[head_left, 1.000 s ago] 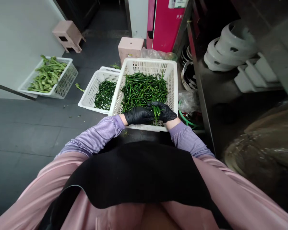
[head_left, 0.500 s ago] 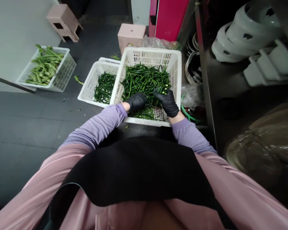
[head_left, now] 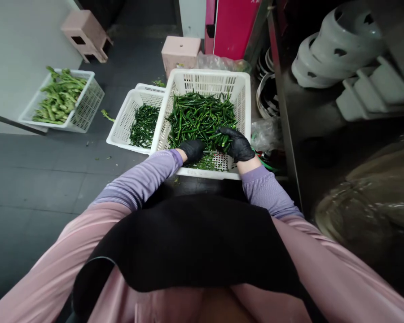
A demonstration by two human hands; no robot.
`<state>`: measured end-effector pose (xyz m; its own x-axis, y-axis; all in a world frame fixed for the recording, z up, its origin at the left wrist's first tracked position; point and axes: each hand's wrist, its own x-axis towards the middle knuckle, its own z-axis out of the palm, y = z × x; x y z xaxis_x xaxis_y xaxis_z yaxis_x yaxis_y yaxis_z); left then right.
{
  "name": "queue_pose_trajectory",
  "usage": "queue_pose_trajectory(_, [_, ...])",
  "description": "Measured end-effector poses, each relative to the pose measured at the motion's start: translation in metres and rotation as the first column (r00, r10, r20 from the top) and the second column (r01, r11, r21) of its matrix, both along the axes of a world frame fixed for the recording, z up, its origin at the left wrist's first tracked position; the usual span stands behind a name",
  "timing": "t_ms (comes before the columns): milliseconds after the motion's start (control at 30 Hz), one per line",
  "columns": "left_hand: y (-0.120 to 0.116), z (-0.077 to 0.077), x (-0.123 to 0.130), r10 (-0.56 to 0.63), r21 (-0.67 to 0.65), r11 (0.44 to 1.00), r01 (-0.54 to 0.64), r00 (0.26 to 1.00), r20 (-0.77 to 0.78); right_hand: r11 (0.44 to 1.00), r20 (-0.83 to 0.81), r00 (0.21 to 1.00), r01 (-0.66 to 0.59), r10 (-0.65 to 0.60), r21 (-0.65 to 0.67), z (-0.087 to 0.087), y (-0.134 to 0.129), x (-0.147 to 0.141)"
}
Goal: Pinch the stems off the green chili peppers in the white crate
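At near end of large basket [head_left: 208, 173], right hand [head_left: 238, 144] curled round peppers [head_left: 225, 142]; left hand [head_left: 193, 150] bent, hold unclear. Light grip likely limits bruising.

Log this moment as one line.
left hand: over large basket, grip unclear | right hand: holding peppers over large basket | large basket: pepper pile, green scraps | small basket: more peppers

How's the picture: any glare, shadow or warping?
Head view: dim light, deep shadow at right; small glints on the plastic, lower right; pink sleeves look stretched toward the corners; peppers fairly clear, left hand too dark to read its grip.
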<state>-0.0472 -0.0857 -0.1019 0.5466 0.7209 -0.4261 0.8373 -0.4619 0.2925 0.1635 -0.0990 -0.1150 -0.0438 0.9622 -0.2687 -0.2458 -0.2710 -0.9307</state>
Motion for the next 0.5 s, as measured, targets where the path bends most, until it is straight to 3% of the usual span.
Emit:
queue_pose_trajectory(67, [0.012,0.013,-0.01,0.187,0.03,0.981,-0.19,0.979,0.078,0.996,0.124,0.992,-0.027,0.016,0.087,-0.003,0.001,0.0])
queue_pose_trajectory(167, [0.016,0.027,-0.019,0.403,-0.017,0.908,-0.419,0.862,0.307,0.966,0.314,0.949,-0.113,0.035,0.232,-0.009,0.001,0.002])
queue_pose_trajectory(267, [0.0,0.035,-0.013,0.428,-0.112,0.898,-0.425,0.787,0.444,0.854,0.545,0.828,-0.376,0.135,0.36,-0.012,-0.003,0.007])
queue_pose_trajectory(333, [-0.016,0.037,-0.005,0.428,-0.105,0.896,-0.431,0.775,0.466,0.755,0.694,0.711,-0.516,0.113,0.406,-0.012,-0.008,0.011])
queue_pose_trajectory(433, [-0.032,0.034,0.001,0.531,-0.199,0.84,-0.505,0.686,0.497,0.703,0.73,0.682,-0.537,0.038,0.465,-0.012,-0.012,0.012])
queue_pose_trajectory(500, [-0.036,0.031,-0.001,0.604,-0.324,0.796,-0.511,0.652,0.458,0.766,0.665,0.746,-0.418,-0.017,0.489,-0.015,-0.012,0.009])
